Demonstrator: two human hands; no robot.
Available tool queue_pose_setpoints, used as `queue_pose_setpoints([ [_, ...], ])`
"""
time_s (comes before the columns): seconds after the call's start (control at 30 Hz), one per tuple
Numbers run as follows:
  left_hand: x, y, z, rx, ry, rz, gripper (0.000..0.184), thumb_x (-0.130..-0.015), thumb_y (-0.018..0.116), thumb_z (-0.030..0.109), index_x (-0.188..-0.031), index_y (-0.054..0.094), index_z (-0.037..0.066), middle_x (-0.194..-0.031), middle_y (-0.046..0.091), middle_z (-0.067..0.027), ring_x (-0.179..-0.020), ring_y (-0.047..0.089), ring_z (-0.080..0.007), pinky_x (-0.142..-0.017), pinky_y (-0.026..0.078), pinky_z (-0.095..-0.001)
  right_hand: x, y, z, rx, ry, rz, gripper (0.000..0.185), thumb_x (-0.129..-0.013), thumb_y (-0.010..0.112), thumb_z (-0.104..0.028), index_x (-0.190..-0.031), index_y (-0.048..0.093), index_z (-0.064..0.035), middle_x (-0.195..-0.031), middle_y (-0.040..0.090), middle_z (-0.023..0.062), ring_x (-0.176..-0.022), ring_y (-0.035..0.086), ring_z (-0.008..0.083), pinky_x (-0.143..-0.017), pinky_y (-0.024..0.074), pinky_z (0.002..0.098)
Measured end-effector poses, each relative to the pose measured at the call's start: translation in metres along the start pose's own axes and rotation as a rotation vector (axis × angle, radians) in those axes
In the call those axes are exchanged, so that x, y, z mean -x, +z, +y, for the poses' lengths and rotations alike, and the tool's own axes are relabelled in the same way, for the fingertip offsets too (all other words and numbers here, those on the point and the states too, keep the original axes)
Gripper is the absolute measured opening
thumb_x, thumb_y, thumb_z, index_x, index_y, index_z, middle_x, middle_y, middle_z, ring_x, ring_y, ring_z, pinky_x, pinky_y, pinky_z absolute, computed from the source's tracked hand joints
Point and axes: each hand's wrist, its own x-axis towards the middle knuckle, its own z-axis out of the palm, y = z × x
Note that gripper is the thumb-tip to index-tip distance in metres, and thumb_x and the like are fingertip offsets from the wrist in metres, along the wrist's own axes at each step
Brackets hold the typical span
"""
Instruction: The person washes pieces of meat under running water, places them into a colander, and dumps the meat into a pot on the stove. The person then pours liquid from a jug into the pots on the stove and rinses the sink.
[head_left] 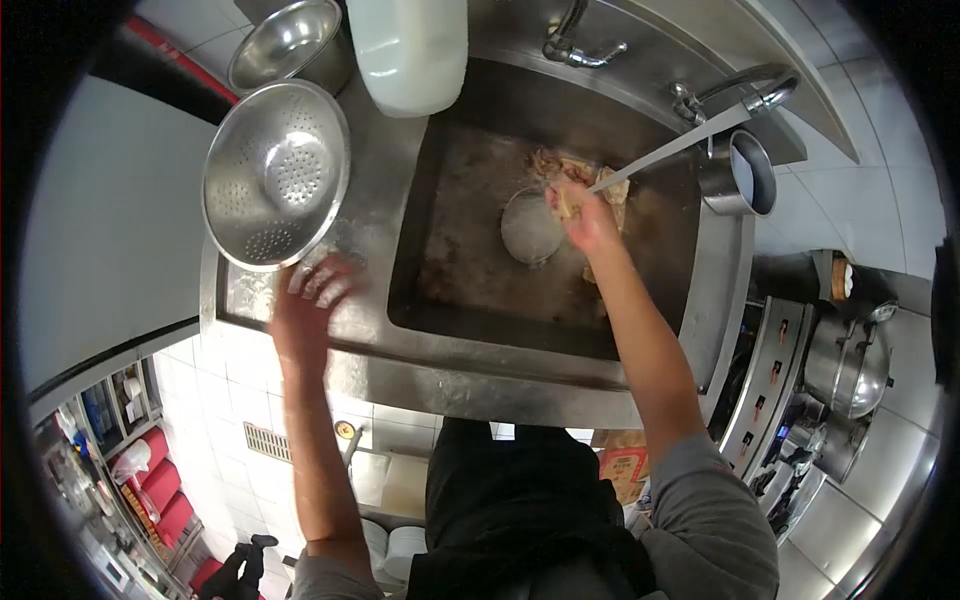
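Note:
My right hand (588,219) is over the steel sink (460,280), under the running water from the tap (768,92). Its fingers are closed on a pale, yellowish piece that looks like meat (567,206). More such meat pieces (612,188) lie on the sink floor around the hand, partly hidden by it and the forearm. Left of them is a round, whitish patch at the drain (532,228). My left hand (312,300), smeared by motion, has its fingers apart just below the rim of a perforated steel colander (275,175). I see nothing in it.
Behind the colander stands a steel bowl (285,45), beside a large whitish plastic container (408,55). A second tap (585,50) rises at the sink's back. A steel pot (738,172) sits by the right rim. Farther right is a lidded pot (848,368) near a stove.

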Motion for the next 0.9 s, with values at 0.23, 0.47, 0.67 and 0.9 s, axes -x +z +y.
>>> queue_pose_setpoints([
  [0.23,-0.038,0.184,-0.113,-0.121,-0.603,-0.331,0.07,-0.097,0.049,0.053,-0.141,0.041,-0.001,-0.137,0.049,-0.0209,-0.123,0.052,-0.0351,-0.097,0.049,-0.05,0.022,0.007,-0.006,0.486,-0.484,-0.092,0.028,-0.091,0.067,-0.022,-0.113,0.061,-0.0055,-0.114,0.061,0.0071,-0.097,0.063,0.0198,-0.078,0.0543,0.0388],
  [0.47,-0.116,0.233,-0.175,-0.158,-0.54,-0.368,0.021,-0.092,0.063,0.02,-0.103,0.068,0.003,-0.104,0.065,-0.0105,-0.09,0.065,-0.0236,-0.07,0.057,-0.0398,0.052,-0.026,-0.01,0.285,-0.294,0.211,0.028,-0.099,0.049,-0.016,-0.124,0.053,-0.0023,-0.121,0.06,0.0132,-0.113,0.058,0.0266,-0.094,0.049,0.0402],
  [0.67,-0.122,0.271,-0.232,-0.429,0.038,-0.352,0.015,-0.079,0.061,0.01,-0.077,0.067,-0.003,-0.072,0.065,-0.0154,-0.064,0.065,-0.024,-0.055,0.052,-0.0387,0.014,-0.091,0.12,1.182,0.033,-1.007,0.046,-0.098,0.051,-0.023,-0.139,0.044,-0.0031,-0.132,0.054,0.0136,-0.124,0.05,0.0255,-0.105,0.0393,0.0383],
  [0.9,-0.111,0.256,-0.196,-0.555,-0.017,-0.585,0.022,-0.08,0.062,0.019,-0.079,0.069,-0.002,-0.078,0.067,-0.0196,-0.073,0.068,-0.029,-0.064,0.053,-0.0405,-0.008,-0.105,0.215,2.275,-0.19,-1.047,0.046,-0.098,0.051,-0.024,-0.139,0.045,-0.0036,-0.136,0.051,0.0136,-0.127,0.048,0.0249,-0.108,0.0371,0.0398],
])
